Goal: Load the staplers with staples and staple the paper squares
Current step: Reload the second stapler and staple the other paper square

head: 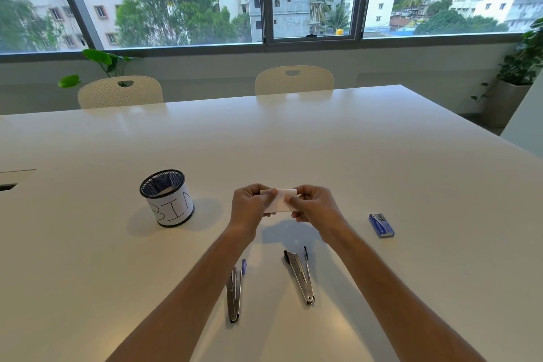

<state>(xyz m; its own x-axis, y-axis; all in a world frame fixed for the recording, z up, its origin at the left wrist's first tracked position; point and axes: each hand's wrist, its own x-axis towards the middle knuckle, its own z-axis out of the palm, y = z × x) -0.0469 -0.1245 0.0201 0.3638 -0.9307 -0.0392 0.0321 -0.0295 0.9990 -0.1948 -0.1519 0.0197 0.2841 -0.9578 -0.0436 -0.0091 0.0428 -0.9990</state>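
Both hands hold a small white paper square just above the white table. My left hand pinches its left edge and my right hand pinches its right edge. Two metal staplers lie opened up near me on the table: the left stapler has a purple tip, the right stapler has a black tip. A small blue staple box lies to the right of my right hand.
A black mesh cup wrapped in paper labelled "BIN" stands left of my hands. Two white chairs stand at the far table edge under the windows. A cable slot sits at the left edge.
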